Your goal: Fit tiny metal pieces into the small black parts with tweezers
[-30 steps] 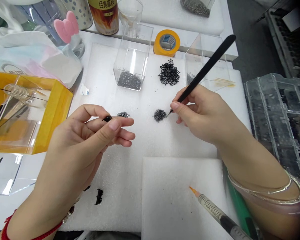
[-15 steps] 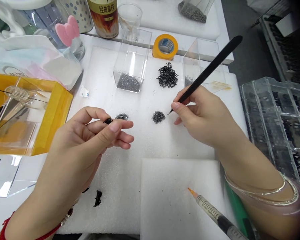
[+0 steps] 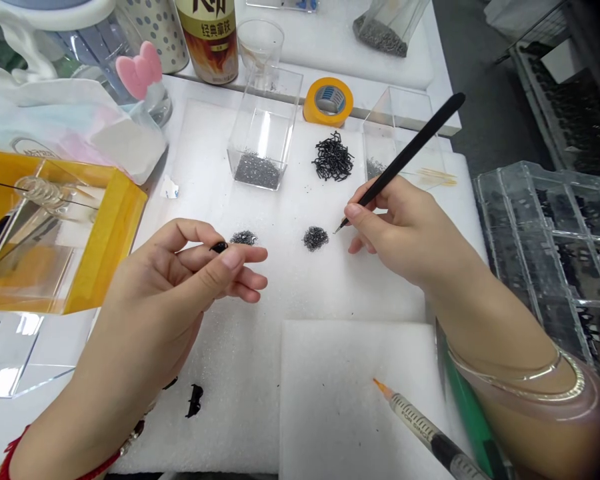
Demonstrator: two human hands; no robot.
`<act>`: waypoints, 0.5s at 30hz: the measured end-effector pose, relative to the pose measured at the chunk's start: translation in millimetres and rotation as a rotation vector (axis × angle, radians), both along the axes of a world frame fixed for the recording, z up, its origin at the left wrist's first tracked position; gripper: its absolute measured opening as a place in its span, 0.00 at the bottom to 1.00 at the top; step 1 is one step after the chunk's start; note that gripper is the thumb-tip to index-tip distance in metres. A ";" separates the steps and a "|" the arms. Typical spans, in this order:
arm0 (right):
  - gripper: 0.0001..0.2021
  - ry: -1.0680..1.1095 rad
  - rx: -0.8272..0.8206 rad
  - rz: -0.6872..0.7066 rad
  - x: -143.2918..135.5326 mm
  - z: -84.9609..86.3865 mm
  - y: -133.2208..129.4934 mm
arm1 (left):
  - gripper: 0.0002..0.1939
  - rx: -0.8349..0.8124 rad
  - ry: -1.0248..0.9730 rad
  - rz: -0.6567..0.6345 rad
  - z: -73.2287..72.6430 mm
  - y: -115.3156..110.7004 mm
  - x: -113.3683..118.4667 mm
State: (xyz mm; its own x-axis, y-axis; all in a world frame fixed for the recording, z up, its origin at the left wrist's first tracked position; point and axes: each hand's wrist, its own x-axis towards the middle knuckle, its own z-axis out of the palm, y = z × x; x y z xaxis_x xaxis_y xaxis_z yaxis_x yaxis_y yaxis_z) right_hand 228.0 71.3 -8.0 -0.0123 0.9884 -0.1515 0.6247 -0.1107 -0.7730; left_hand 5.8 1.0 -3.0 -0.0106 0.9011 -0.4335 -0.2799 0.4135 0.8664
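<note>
Between the thumb and fingers of my left hand (image 3: 190, 273) is a small glossy black part (image 3: 219, 247). My right hand (image 3: 395, 233) grips black tweezers (image 3: 413, 150), their fine tip pointing down-left, just right of a small pile of tiny dark pieces (image 3: 315, 238). Whether the tip holds anything is too small to tell. Another small pile of shiny pieces (image 3: 243, 238) lies just beyond my left fingers. Farther back is a heap of black bent pieces (image 3: 333, 157). A black part (image 3: 195, 401) rests on the white foam near my left wrist.
A clear box of dark bits (image 3: 257, 170), an orange tape roll (image 3: 329, 102) and another clear box (image 3: 380, 133) stand behind. At left is a yellow tray (image 3: 105, 247). A syringe (image 3: 425, 427) lies on the front foam pad (image 3: 330, 373). A compartment case (image 3: 545, 220) is at right.
The tweezers' tip has moved slightly left and down, nearer the small dark pile. The whole view has shifted a little. My left hand keeps its grip on the black part.
</note>
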 end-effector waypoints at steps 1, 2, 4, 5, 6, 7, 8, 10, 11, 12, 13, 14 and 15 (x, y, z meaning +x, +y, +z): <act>0.04 -0.003 -0.009 0.002 0.1 -0.2 0.0 | 0.08 -0.001 0.005 -0.003 -0.3 0.1 -0.4; 0.04 -0.004 -0.014 0.004 0.2 -0.7 -0.2 | 0.08 0.003 0.006 -0.004 -0.7 0.3 -0.8; 0.03 -0.001 -0.022 0.010 0.7 -2.5 -0.3 | 0.08 0.001 -0.007 -0.005 -1.7 0.7 -1.2; 0.03 0.000 -0.023 0.014 1.2 -3.6 -0.2 | 0.08 0.001 -0.020 -0.005 -2.3 0.9 -1.3; 0.03 0.001 -0.020 0.018 1.9 -4.7 0.1 | 0.09 -0.004 -0.033 -0.005 -2.9 1.1 -1.3; 0.03 0.001 -0.017 0.023 2.7 -5.6 0.6 | 0.09 -0.010 -0.042 -0.005 -3.7 1.2 -1.4; 0.03 0.002 -0.014 0.029 3.6 -6.1 1.2 | 0.09 -0.009 -0.048 -0.003 -4.4 1.3 -1.6; 0.03 0.015 -0.005 0.031 4.5 -5.1 1.6 | 0.10 -0.009 -0.049 -0.004 -6.0 1.3 -2.2; 0.02 0.036 0.003 0.026 4.2 -3.5 1.0 | 0.10 -0.011 -0.049 -0.015 -6.8 1.2 -2.6; 0.03 0.071 0.009 0.021 3.2 -1.1 -0.6 | 0.11 -0.010 -0.051 -0.037 -7.5 0.9 -2.8; 0.03 0.125 0.016 0.014 1.2 1.9 -3.3 | 0.10 -0.008 -0.051 -0.067 -8.0 0.4 -3.0; 0.03 0.203 0.013 0.012 -1.7 5.2 -7.2 | 0.10 -0.006 -0.046 -0.099 -8.5 -0.2 -2.9; 0.04 0.302 -0.004 0.011 -5.3 8.7 -12.3 | 0.10 -0.003 -0.038 -0.130 -8.7 -0.8 -2.6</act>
